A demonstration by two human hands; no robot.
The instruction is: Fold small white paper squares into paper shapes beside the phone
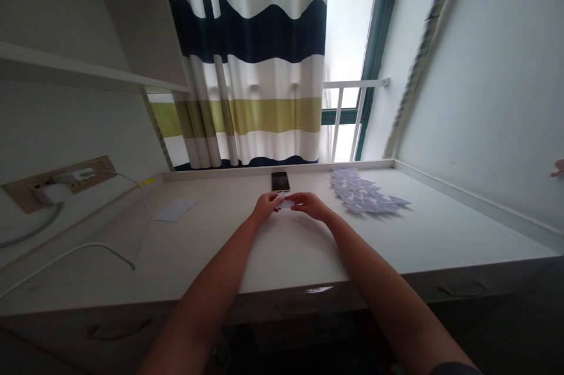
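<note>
Between my two hands, above the middle of the desk, is a small piece of folded white paper (286,203). My left hand (265,207) grips its left side, thumb on top. The fingers of my right hand (310,205) close on its right side. Just beyond my hands a dark phone (280,181) lies flat. To the right spreads a pile of folded white paper pieces (363,191), pointed and overlapping. Over on the left lie flat white paper sheets (175,209). The folds in the held paper are too small to make out.
The pale desk (211,263) has a raised rim at the back and right. White cables (118,253) run over its left side from a wall socket (61,182). A striped curtain (251,81) hangs behind, and shelves (83,66) overhang the left.
</note>
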